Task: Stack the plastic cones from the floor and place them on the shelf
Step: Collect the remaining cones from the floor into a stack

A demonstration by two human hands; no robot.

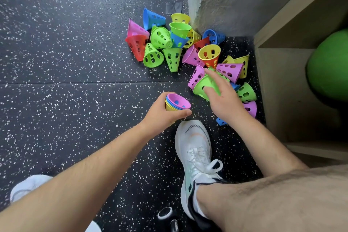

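Observation:
Several perforated plastic cones [171,43] in green, pink, blue, yellow and red lie scattered on the black speckled floor by the wall corner. My left hand [162,114] grips a small nested stack of cones [178,102], pink on top over blue and yellow, mouth up. My right hand [224,98] reaches over a green cone [204,85] lying on its side, thumb and fingers closing round its wide rim. A pink cone [196,77] lies right behind it. The wooden shelf [278,73] stands at the right.
A green ball [329,66] sits inside the shelf's lower compartment. My white shoe [195,156] is planted just below the hands, and another white shoe [28,186] shows at the lower left. A concrete wall [235,0] rises behind the cones.

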